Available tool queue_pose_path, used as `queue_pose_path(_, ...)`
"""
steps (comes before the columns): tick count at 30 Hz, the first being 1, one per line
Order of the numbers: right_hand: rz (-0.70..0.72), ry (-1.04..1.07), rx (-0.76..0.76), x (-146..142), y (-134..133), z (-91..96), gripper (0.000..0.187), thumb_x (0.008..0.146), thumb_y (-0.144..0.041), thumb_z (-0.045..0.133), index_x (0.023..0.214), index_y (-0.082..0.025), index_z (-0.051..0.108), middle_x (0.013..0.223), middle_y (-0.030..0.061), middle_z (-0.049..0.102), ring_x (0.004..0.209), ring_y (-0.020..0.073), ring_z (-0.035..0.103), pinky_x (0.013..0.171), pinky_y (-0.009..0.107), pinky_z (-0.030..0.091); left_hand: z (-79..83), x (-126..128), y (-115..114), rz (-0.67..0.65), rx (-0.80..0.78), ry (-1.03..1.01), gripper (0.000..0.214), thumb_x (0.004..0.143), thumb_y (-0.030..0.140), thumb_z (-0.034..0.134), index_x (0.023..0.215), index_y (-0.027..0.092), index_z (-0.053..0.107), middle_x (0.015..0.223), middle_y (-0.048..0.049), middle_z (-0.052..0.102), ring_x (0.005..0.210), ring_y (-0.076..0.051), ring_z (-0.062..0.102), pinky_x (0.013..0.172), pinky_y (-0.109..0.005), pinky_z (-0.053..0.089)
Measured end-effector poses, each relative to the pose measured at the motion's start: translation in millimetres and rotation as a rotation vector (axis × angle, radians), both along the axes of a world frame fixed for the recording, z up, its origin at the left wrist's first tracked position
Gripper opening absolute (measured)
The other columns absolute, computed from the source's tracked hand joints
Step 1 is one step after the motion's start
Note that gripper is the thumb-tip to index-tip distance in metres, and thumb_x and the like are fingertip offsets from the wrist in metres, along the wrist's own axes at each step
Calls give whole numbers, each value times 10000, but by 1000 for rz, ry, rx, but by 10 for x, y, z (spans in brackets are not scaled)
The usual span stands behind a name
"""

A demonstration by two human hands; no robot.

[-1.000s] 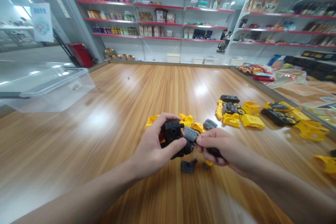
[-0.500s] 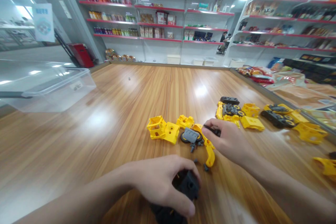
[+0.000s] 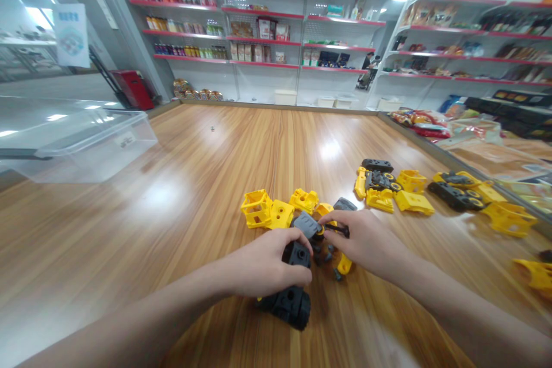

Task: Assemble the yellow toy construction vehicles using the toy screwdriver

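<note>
My left hand [image 3: 269, 261] rests low on the wooden tabletop [image 3: 142, 230], gripping a dark grey plastic toy vehicle body [image 3: 290, 306] that sticks out below the fingers. My right hand [image 3: 364, 243] pinches a short black rod [image 3: 338, 230] between thumb and fingers. That rod sits just beside a grey toy wheel part [image 3: 307, 225], and the gap between my hands is small. Close by lie a yellow cage-like frame [image 3: 256, 209], a yellow square panel [image 3: 281, 214] and a curved yellow arm piece [image 3: 344, 264], partly hidden behind my right hand. Small dark pieces [image 3: 323, 254] are scattered under my hands.
Further right on the table lie several yellow shells and dark wheeled parts [image 3: 455, 195]. A transparent plastic tub [image 3: 86, 146] stands at the left. Red-edged store shelves [image 3: 263, 40] line the back, and a person [image 3: 367, 69] stands far off among them.
My left hand has come forward from the near edge toward the parts, still holding the dark body. My right hand has moved down and left with the black rod, now over the grey wheel part.
</note>
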State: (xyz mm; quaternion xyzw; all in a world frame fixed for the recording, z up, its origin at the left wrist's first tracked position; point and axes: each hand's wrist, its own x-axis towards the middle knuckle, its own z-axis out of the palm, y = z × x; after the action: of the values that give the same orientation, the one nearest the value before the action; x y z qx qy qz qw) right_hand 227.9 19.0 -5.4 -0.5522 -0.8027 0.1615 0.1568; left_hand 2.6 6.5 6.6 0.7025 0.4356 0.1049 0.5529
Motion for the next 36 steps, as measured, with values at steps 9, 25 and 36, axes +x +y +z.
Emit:
queue_pose_path(9, 20, -1, -29, -3, -6, -23, 129, 816, -305, 653, 901, -225, 708, 718, 6, 678, 643, 163, 594, 552, 248, 363, -34, -18, -2, 12, 15, -40, 548, 723, 325, 677, 1249, 204, 583, 1018, -76, 655, 884, -243, 629, 648, -291, 490)
queue_pose_path(25, 145, 82, 32, -55, -27, -80, 27, 820, -170, 657, 809, -195, 658, 890, 16, 637, 839, 167, 577, 736, 284, 426, -17, -13, -2, -5, 18, -8, 458, 734, 338, 676, 1168, 209, 611, 1019, -61, 665, 900, -246, 625, 712, -327, 492)
queue_pose_path(36, 49, 104, 136, -71, -29, -37, 34, 822, -226, 666, 828, -215, 634, 835, -3, 654, 790, 172, 593, 690, 288, 417, -37, 14, 59, 189, -339, -259, 370, 713, 254, 665, 1070, 173, 617, 970, -81, 690, 882, -221, 631, 684, -293, 440)
